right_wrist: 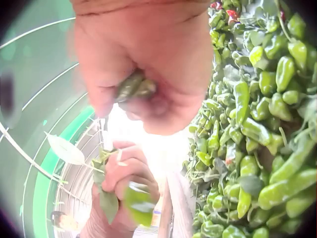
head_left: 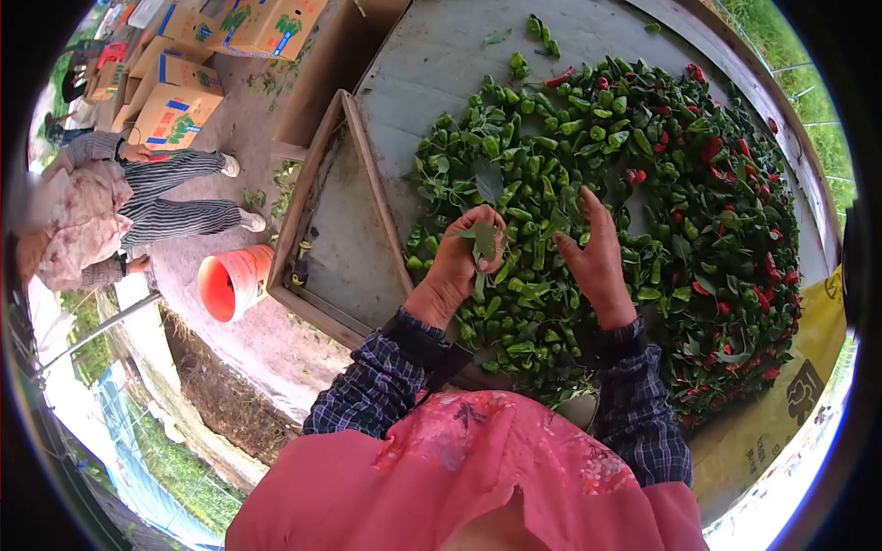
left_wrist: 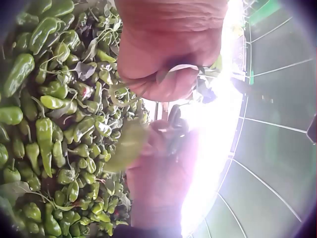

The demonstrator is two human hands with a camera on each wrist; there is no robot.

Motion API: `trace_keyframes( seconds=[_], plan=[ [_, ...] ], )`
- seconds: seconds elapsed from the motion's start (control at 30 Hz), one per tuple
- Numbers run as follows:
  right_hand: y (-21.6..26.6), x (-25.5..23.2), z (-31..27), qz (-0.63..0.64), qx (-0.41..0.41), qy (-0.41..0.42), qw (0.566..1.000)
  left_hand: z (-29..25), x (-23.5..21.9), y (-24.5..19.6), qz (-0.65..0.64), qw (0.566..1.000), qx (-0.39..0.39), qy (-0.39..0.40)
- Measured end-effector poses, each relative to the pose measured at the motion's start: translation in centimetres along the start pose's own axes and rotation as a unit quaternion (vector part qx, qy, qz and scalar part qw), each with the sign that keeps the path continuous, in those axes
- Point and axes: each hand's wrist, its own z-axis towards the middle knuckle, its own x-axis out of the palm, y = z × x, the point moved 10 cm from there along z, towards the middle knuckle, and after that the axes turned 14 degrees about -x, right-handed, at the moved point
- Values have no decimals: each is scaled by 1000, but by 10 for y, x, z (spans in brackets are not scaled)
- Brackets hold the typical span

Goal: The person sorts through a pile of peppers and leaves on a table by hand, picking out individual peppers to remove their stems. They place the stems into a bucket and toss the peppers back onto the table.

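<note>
My left hand (head_left: 457, 262) grips a leafy pepper sprig (head_left: 485, 241) above the near side of a big pile of green peppers (head_left: 528, 197). In the left wrist view, pale leaves and a stem stick out from its curled fingers (left_wrist: 171, 87). To the right, over the same pile, is my right hand (head_left: 602, 262). The right wrist view shows its fingers curled round a small green pepper (right_wrist: 132, 88), partly hidden in the palm. Another green pepper (right_wrist: 139, 204), blurred, appears in front of the left hand in that view.
Red peppers (head_left: 712, 150) and leaves mix into the pile's right side. A wooden frame (head_left: 377, 193) edges the worktable (head_left: 418, 69) on the left. Beyond it are an orange bucket (head_left: 234, 283), cardboard boxes (head_left: 179, 101) and a person in striped trousers (head_left: 184, 197). Yellow sacking (head_left: 781, 413) lies at right.
</note>
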Motion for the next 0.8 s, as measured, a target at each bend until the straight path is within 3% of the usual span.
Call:
trace_keyframes(
  seconds=[0.03,0.07,0.13,0.17,0.23,0.3,0.37,0.53,0.57,0.6,0.63,0.67,0.7,0.73,0.8],
  plan=[
    [13,-9,2,-154,-70,-17,985,1,-8,-1,-20,999,10,-30],
    [13,-7,-1,-153,-67,-16,986,2,-10,2,-20,999,7,-32],
    [12,13,-9,-12,-39,42,998,0,-7,3,-1,1000,11,-10],
    [14,15,-11,-13,-44,41,998,-2,-9,2,0,1000,16,-7],
    [3,41,-26,35,35,126,991,-14,-20,12,-81,996,-10,31],
    [10,51,-19,27,46,157,986,-26,-38,9,-39,999,-6,34],
    [33,41,7,-63,-65,91,992,-35,-66,9,-101,995,-5,-18],
    [38,60,80,-144,-122,84,978,-42,-86,-34,-132,988,71,-26],
    [35,74,93,-161,-123,133,970,-45,-96,-61,94,976,129,-151],
    [30,88,103,-178,-123,182,959,-50,-97,-90,312,894,176,-269],
    [28,96,115,-175,-127,185,959,-56,-92,-113,508,750,207,-370],
    [22,108,124,-220,-135,211,943,-51,-94,-121,505,749,208,-374],
    [16,119,133,-266,-144,233,924,-46,-89,-132,541,706,227,-397],
    [20,118,143,-265,-181,177,930,-39,-83,-142,573,661,244,-418],
    [4,131,157,-268,-160,218,925,-18,-76,-157,580,659,227,-421]
  ],
)
